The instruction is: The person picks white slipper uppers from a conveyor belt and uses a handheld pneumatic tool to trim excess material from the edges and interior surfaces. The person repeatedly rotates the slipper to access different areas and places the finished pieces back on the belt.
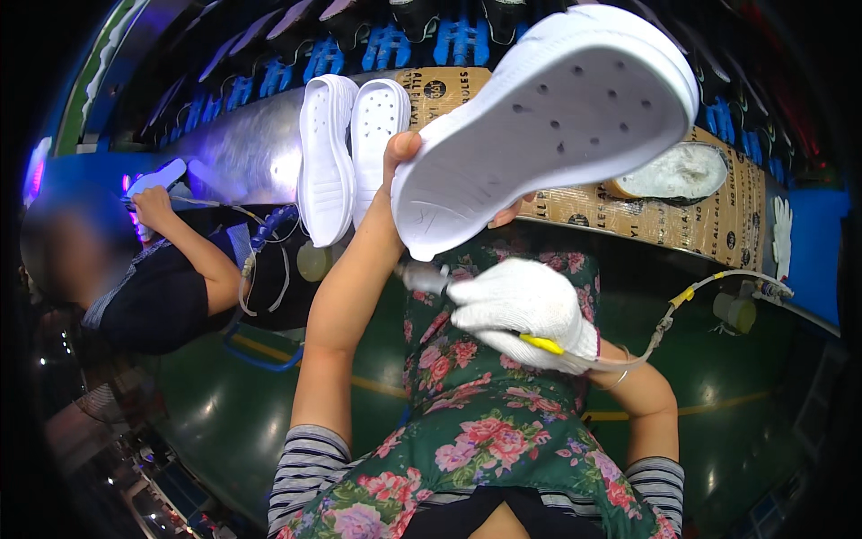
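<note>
My left hand grips a large white shoe sole from beneath, thumb on its edge and some fingertips showing under the far edge. The sole's hollow inner face, with small round holes, is toward me, and it is tilted up above the bench. In a white knit glove, my right hand is closed round a small tool with a grey head, blurred by motion. A thin clear hose with yellow parts leads from that hand to the right. The tool's head is just below the sole's narrow end; whether they touch is unclear.
Two white soles stand on the metal bench at left. Cardboard covers its right part, under an oval dish of whitish material. Blue racks with dark shoes line the back. At left, a co-worker's hand holds a sole.
</note>
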Available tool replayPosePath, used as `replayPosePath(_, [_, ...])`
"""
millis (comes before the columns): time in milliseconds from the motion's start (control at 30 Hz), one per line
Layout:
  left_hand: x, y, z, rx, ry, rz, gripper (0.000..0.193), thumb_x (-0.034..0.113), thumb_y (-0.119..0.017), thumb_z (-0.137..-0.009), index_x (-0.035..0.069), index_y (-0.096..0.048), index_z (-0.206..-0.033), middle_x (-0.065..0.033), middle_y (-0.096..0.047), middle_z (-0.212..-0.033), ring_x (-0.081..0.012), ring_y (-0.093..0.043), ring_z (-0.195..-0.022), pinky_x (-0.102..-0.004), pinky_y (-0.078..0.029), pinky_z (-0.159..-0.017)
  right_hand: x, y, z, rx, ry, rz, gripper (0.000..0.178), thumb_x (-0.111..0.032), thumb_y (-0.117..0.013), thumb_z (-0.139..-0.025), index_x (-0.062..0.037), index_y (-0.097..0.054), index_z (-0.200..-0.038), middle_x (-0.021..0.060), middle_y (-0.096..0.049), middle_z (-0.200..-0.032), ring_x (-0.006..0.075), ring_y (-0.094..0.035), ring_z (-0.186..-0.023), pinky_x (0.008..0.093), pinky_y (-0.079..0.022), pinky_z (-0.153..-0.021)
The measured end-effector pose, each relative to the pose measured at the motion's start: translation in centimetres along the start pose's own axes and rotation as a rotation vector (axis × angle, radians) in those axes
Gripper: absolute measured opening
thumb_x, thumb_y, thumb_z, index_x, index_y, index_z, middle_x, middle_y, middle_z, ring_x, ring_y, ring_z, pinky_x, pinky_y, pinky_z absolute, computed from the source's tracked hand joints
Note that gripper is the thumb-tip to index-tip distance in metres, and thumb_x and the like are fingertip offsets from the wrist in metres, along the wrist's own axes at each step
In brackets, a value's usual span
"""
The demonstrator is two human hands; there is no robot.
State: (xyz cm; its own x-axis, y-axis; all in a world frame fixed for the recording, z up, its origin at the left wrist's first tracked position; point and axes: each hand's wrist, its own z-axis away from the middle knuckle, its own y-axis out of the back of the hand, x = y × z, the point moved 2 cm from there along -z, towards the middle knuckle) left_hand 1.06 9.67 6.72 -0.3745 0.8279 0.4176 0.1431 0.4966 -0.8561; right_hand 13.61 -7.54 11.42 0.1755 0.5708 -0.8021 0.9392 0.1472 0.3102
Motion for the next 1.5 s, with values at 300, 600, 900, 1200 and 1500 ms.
replayPosePath(300, [-1.0, -0.8, 0.9, 0.250, -0.074, 0.076, 0.117, 0.083, -0.064, -0.080, 0.000, -0.038, -0.158, -0.0321, -0.057, -0.126, -0.0396, -0.063, -0.097, -0.0465, -0.055, -0.077, 0.3, 1.3, -0.2, 0.104, -0.316, -0.330, 0.014, 0.001, -0.085, -0.082, -0.0030, -0.081, -0.094, 0.0130, -0.081, -0.109, 0.0239, -0.077, -0.098, 0.0366, -0.060, -0.087])
replayPosePath(600, [-8.1, -0.5, 4.0, 0.377, -0.095, 0.273, 0.105, 0.078, -0.050, -0.092, 0.001, -0.034, -0.163, -0.0349, -0.053, -0.146, -0.0499, -0.063, -0.123, -0.0660, -0.054, -0.098, 3.7, 10.2, -3.5, 0.429, 0.080, 0.639, 0.027, 0.003, -0.082, -0.078, -0.0071, -0.079, -0.104, 0.0124, -0.079, -0.106, 0.0299, -0.075, -0.092, 0.0386, -0.060, -0.081])
replayPosePath(900, [-2.6, -8.0, 0.3, 0.213, -0.084, -0.039, 0.129, 0.051, -0.096, -0.073, 0.006, -0.020, -0.167, -0.0364, -0.040, -0.151, -0.0594, -0.054, -0.130, -0.0755, -0.060, -0.085, -0.1, 11.1, 2.9, 0.530, -0.142, -0.379, 0.014, 0.004, -0.082, -0.076, -0.0015, -0.077, -0.088, 0.0176, -0.079, -0.104, 0.0302, -0.077, -0.097, 0.0405, -0.062, -0.087])
replayPosePath(1200, [8.9, -15.5, -25.0, -0.003, -0.335, -0.252, 0.113, 0.081, -0.052, -0.096, 0.004, -0.013, -0.169, -0.0364, -0.023, -0.165, -0.0577, -0.035, -0.147, -0.0680, -0.032, -0.125, 3.2, 10.7, 8.9, 0.980, -0.434, -0.621, 0.019, 0.010, -0.072, -0.085, 0.0021, -0.077, -0.101, 0.0214, -0.077, -0.115, 0.0280, -0.075, -0.106, 0.0364, -0.061, -0.094])
replayPosePath(1500, [13.7, -13.0, -32.9, 0.587, -0.894, -1.424, 0.091, 0.050, -0.075, -0.095, -0.010, -0.041, -0.155, -0.0280, -0.053, -0.149, -0.0397, -0.051, -0.139, -0.0492, -0.045, -0.116, 4.6, 9.0, 9.6, 0.932, -0.577, -0.626, 0.022, 0.004, -0.075, -0.092, 0.0046, -0.079, -0.114, 0.0124, -0.079, -0.112, 0.0159, -0.074, -0.100, 0.0276, -0.059, -0.090])
